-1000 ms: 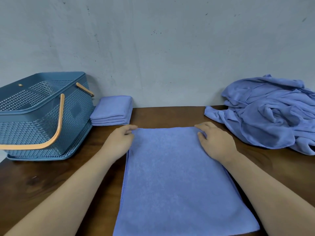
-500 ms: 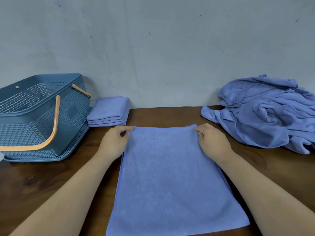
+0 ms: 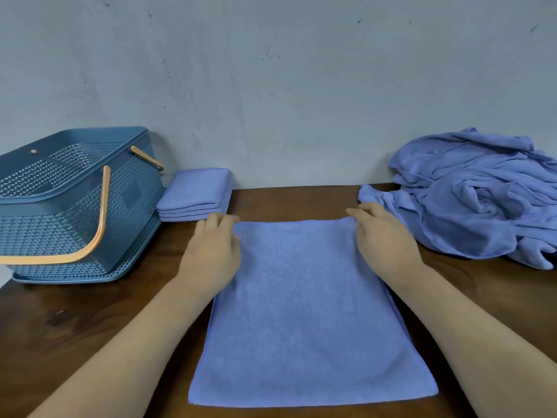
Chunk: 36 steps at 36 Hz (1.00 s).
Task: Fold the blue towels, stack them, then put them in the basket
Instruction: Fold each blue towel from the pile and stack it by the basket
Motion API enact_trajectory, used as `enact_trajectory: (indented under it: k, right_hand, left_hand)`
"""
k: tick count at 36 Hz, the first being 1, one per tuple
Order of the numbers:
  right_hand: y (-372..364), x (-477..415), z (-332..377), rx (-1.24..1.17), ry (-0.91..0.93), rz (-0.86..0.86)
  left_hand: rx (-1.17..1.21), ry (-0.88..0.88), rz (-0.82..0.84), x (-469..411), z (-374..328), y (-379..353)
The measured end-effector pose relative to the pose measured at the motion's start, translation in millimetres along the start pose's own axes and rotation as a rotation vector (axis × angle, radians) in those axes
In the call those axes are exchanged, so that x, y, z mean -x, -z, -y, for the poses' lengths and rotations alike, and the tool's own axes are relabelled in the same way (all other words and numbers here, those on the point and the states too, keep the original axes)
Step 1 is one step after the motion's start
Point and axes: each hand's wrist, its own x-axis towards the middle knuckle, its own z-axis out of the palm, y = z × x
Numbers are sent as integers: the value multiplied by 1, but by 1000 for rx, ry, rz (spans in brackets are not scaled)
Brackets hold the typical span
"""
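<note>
Far left of the frame, the blue perforated basket (image 3: 60,236) sits on the brown wooden table (image 3: 60,327), hard against the grey wall (image 3: 271,86); one orange handle (image 3: 101,224) hangs down its near side, the other shows at the far rim; just right of it, touching its base, is a neat stack of folded blue towels (image 3: 196,191), squared up at the wall.

Centre left now, and here is the left hand (image 3: 211,251), palm down, fingers stretched out fairly straight, lying over the far left corner of the flat towel (image 3: 301,312); it is a little blurred; its fingertips come close to the front of the folded stack.

That flat towel fills the middle of the frame, a long blue rectangle running from the centre down to the lower edge, smooth on the table.

Centre right, the right hand (image 3: 382,239) rests at the far right corner, fingers extended and pointing up-left, thumb at the towel's edge; whether any cloth is nipped under it, I can't tell; the two hands sit well apart, one on each far corner.

Right side, upper middle: a rumpled heap of unfolded blue towels (image 3: 482,200) lies against the wall, one loose flap reaching out just beside the right hand.
</note>
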Motion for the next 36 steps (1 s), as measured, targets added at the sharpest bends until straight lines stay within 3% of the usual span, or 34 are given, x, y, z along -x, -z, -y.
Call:
enact_trajectory:
  k: [2,5,8,17,20,25,29,36]
  right_hand:
    - [14,4,17,-45,148,-42]
    - [21,21,50,-329,433,280]
    - [5,34,61,-245,565,487]
    - [-3,-8,-2,-59,228,583]
    - [-6,-8,-8,-57,232,579]
    - [-3,-10,-1,-29,225,581]
    - [-4,-11,8,-20,212,582]
    - [-5,-8,11,-2,207,625]
  left_hand:
    - [40,-148,86,13,-21,4]
    - [21,-325,244,30,-42,-6]
    - [-64,-312,381,37,-41,-13]
    - [-144,-219,549,34,-32,-12]
    - [-81,-162,590,28,-34,-7]
    - [-141,-145,425,9,-41,-10]
    - [-111,-92,525,-1,-27,-15]
    - [-117,-22,504,-10,-3,-16]
